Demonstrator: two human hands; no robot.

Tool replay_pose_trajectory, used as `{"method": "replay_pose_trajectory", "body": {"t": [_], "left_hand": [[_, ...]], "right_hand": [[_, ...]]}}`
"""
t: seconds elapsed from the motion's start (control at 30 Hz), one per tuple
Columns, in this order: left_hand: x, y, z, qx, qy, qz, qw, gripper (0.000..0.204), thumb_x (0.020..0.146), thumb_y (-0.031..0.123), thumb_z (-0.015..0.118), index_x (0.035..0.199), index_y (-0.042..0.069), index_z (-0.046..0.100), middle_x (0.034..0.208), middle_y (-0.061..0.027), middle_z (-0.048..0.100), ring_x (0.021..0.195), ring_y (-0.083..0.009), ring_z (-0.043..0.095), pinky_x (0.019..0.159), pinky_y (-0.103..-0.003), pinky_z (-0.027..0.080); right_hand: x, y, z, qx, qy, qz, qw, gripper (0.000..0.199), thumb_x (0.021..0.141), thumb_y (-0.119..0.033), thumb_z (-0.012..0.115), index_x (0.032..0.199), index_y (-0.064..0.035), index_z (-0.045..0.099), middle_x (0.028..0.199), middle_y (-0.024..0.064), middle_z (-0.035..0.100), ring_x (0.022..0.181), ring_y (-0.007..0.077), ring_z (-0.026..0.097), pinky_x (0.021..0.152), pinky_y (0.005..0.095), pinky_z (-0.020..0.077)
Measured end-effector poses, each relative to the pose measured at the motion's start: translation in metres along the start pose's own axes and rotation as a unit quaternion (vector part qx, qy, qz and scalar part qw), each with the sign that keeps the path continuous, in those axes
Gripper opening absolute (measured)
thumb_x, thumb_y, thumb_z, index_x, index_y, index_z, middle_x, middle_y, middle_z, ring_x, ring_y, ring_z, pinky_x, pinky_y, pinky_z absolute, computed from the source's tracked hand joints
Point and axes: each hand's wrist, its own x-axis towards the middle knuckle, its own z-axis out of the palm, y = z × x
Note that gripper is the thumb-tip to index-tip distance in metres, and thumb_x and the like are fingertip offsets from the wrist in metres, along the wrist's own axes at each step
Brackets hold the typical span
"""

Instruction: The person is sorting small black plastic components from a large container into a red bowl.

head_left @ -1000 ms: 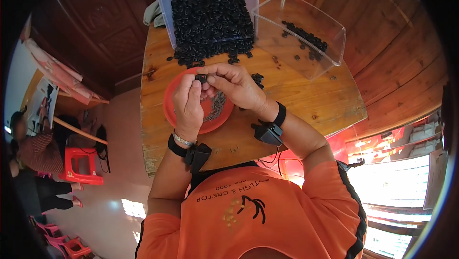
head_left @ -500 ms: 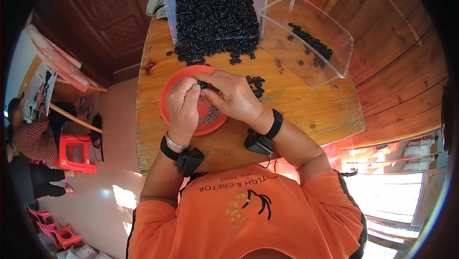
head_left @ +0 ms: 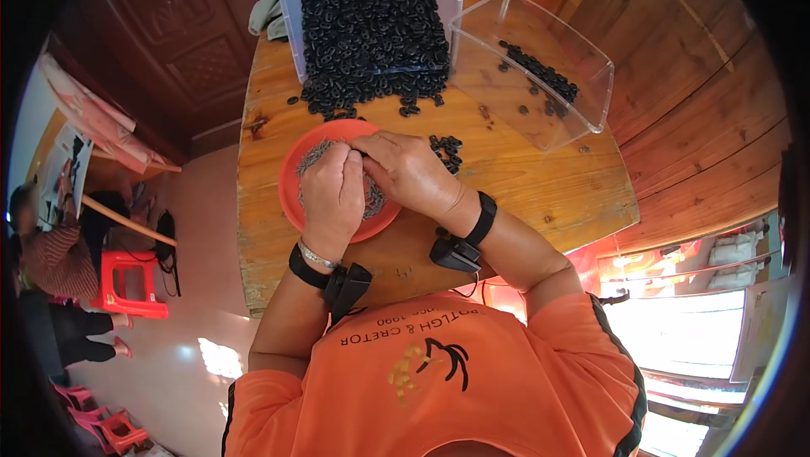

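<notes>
Over the orange-red bowl (head_left: 292,199), my left hand (head_left: 332,185) and my right hand (head_left: 413,172) meet with their fingertips pressed together. Both are closed in a pinch. A small black oval piece showed between these fingertips a moment ago; now the fingers cover it. Many thin grey metal pins (head_left: 374,198) lie in the bowl under my hands. Beside my right hand, a little group of black oval pieces (head_left: 447,153) with holes rests on the wooden table (head_left: 523,195).
A large clear bin (head_left: 289,14) at the back spills a heap of black oval pieces (head_left: 375,31) onto the table. At the back right stands a clear plastic box (head_left: 605,90) with more pieces. Another person (head_left: 63,259) sits at the far left, near a red stool (head_left: 133,284).
My fingertips have closed over the black oval piece, which was visible between them. My left hand has turned slightly. The whole view has shifted a little.
</notes>
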Motion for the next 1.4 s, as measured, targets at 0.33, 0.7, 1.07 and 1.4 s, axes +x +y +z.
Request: {"method": "replay_pose_trajectory", "body": {"t": [0.33, 0.7, 1.07, 1.4], "left_hand": [[0.000, 0.001, -0.003, 0.009, 0.026, 0.018, 0.999, 0.022, 0.088, 0.013, 0.046, 0.072, -0.001, 0.049, 0.062, -0.0180, 0.052, 0.057, -0.0326, 0.053, 0.053, -0.040, 0.040], [0.004, -0.010, -0.006, -0.331, -0.003, -0.174, 0.928, 0.021, 0.089, 0.014, 0.047, 0.074, 0.001, 0.054, 0.062, -0.0021, 0.055, 0.054, -0.0082, 0.051, 0.049, -0.023, 0.040], [-0.002, 0.002, -0.002, -0.318, -0.044, -0.134, 0.938, 0.023, 0.091, 0.015, 0.046, 0.073, 0.002, 0.052, 0.059, -0.0009, 0.051, 0.052, -0.0071, 0.047, 0.047, -0.022, 0.038], [0.000, 0.006, 0.002, -0.196, -0.060, 0.005, 0.979, 0.024, 0.090, 0.016, 0.049, 0.073, 0.000, 0.049, 0.054, -0.0058, 0.043, 0.049, -0.0120, 0.041, 0.047, -0.028, 0.033]], "right_hand": [[0.003, -0.007, 0.001, -0.008, -0.005, -0.005, 1.000, 0.019, 0.075, -0.002, 0.060, 0.094, -0.0023, 0.059, 0.076, 0.0153, 0.060, 0.072, 0.0330, 0.060, 0.061, 0.0395, 0.0495], [0.007, -0.009, -0.004, 0.175, -0.014, 0.099, 0.980, 0.024, 0.083, -0.001, 0.060, 0.107, -0.0012, 0.062, 0.086, 0.0085, 0.066, 0.071, 0.0159, 0.063, 0.065, 0.0260, 0.0506], [0.011, -0.009, -0.029, 0.251, -0.099, 0.224, 0.936, 0.015, 0.085, -0.003, 0.060, 0.100, 0.0014, 0.061, 0.078, 0.0008, 0.062, 0.069, 0.0051, 0.056, 0.063, 0.0199, 0.0467], [0.046, 0.029, -0.179, -0.356, 0.149, 0.050, 0.921, 0.038, 0.084, -0.011, 0.060, 0.121, -0.0023, 0.053, 0.106, 0.0206, 0.061, 0.086, 0.0295, 0.063, 0.070, 0.0340, 0.0514]]}}
